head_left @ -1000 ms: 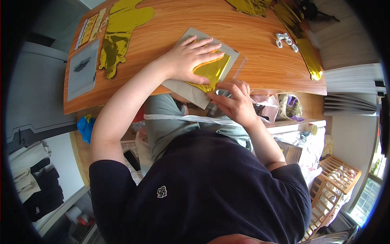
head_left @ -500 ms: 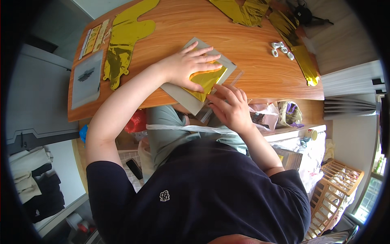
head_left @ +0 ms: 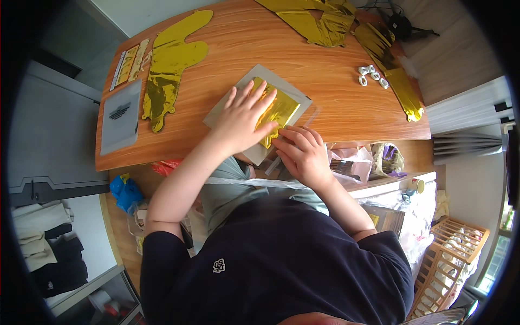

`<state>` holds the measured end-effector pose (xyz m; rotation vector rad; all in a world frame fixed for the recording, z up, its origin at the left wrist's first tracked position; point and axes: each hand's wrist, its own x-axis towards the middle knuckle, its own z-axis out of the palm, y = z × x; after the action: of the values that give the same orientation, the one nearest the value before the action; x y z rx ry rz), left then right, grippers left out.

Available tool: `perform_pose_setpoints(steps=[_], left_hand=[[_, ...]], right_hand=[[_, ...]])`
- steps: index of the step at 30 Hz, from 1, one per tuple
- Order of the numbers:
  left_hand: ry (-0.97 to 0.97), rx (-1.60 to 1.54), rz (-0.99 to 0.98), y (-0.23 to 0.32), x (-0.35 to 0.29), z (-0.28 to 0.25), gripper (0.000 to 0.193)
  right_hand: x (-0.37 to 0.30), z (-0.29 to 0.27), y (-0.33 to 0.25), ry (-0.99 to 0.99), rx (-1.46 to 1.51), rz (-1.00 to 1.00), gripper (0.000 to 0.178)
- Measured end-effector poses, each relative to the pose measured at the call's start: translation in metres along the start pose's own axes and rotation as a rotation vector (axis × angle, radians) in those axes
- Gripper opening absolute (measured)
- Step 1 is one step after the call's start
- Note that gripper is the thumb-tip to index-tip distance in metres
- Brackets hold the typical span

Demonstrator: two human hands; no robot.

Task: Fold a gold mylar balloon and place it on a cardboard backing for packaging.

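Gold foil (head_left: 283, 110), folded, lies on a gray flat sheet (head_left: 287, 89) at the near edge of the wooden table (head_left: 357, 116). The left hand (head_left: 241, 116) lies spread on it, seemingly to press it flat. The right hand (head_left: 304, 154) touches the near corner, fingers bent; I can't tell if they pinch. The two hands are close but apart. The left hand hides some of the foil. A flat foil balloon (head_left: 168, 67), a frosted plastic bag (head_left: 119, 116) and little white tape rolls (head_left: 363, 80) lie well apart, out of the way.
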<state>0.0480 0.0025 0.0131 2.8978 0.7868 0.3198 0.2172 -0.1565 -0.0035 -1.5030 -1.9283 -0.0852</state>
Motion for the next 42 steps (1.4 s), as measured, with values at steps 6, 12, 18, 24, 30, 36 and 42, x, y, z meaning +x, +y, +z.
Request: perform_pose_setpoints(steps=[6,12,18,24,30,36,42], left_hand=[[0.033,0.005,-0.004,-0.001,-0.005,0.018,0.075],[0.061,-0.023,-0.008,-0.003,-0.006,0.018,0.079],[0.076,-0.026,0.000,-0.002,-0.007,0.019,0.078],[0.077,0.006,-0.004,-0.003,-0.008,0.019,0.078],[0.085,0.000,0.004,-0.003,-0.006,0.020,0.079],[0.081,-0.011,-0.003,-0.002,-0.007,0.018,0.083],[0.015,-0.095,-0.031,-0.002,-0.008,0.012,0.084]], right_hand=[[-0.002,-0.002,0.006,0.093,0.016,0.155,0.028],[0.009,-0.005,0.005,0.012,-0.146,0.186,0.038],[0.004,-0.001,0.008,0.038,-0.073,0.260,0.046],[0.005,0.000,0.004,0.028,-0.177,0.282,0.049],[0.007,-0.005,0.011,-0.097,-0.142,0.130,0.049],[0.010,-0.009,0.014,-0.298,-0.121,0.040,0.052],[0.008,-0.012,0.012,-0.383,-0.224,-0.058,0.060]])
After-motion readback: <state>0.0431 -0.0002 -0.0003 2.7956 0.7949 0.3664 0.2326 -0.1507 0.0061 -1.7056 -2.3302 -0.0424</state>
